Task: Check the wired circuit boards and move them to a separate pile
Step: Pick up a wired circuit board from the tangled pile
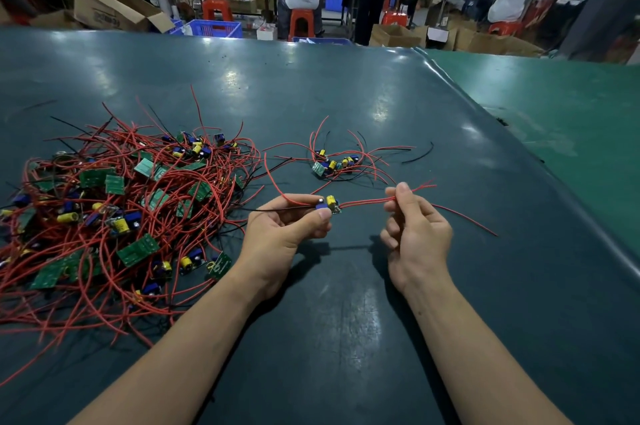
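Left hand (282, 229) pinches a board (329, 205) above the table (346, 303), thumb and fingers curled on it. Right hand (414, 234) pinches its red wires (367, 201). Big pile (114, 210) left, small pile (334, 163) beyond the hands.

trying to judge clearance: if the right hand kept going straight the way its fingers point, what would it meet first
Probably the small pile of boards up and left of the right hand, which pinches red wires; depth is unclear.

Both forearms are bare to the frame's lower edge, with no sleeves, and the left hand (284, 234) and right hand (417, 234) wear nothing.
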The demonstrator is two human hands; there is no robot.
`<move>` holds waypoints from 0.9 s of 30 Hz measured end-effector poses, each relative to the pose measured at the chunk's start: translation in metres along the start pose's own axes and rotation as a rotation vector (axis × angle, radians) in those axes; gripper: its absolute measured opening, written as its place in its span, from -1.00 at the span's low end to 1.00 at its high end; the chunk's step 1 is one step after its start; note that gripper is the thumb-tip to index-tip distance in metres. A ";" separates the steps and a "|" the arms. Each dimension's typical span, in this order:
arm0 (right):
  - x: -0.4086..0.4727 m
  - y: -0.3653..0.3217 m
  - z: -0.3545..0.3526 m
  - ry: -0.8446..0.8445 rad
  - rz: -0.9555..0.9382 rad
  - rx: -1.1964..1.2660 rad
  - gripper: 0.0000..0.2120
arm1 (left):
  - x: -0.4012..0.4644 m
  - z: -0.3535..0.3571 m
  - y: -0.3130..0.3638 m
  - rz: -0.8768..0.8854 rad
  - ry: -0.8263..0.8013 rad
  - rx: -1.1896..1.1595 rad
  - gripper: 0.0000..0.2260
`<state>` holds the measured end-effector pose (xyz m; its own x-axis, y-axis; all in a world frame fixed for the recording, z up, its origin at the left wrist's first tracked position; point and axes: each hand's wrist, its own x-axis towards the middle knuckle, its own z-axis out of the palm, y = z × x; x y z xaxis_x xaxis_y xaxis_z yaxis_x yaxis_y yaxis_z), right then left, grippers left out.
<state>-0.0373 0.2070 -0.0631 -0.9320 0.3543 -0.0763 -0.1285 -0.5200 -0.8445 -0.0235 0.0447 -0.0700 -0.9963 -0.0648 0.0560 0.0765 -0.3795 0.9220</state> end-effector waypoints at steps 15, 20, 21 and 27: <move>0.004 -0.008 -0.002 -0.007 0.081 0.134 -0.70 | 0.000 -0.002 0.001 -0.004 0.011 -0.007 -0.74; 0.003 -0.013 -0.003 -0.013 0.216 0.214 -0.59 | -0.002 0.001 0.001 0.011 -0.059 0.033 -0.80; 0.004 -0.014 -0.004 -0.018 0.228 0.232 -0.58 | -0.003 0.001 0.001 0.017 -0.084 0.050 -0.80; 0.005 -0.014 -0.005 0.016 0.165 0.226 -0.67 | 0.001 -0.001 0.001 0.031 0.030 0.014 -0.83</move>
<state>-0.0387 0.2201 -0.0540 -0.9413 0.2616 -0.2132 -0.0492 -0.7315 -0.6801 -0.0243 0.0434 -0.0690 -0.9918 -0.1046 0.0735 0.1069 -0.3636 0.9254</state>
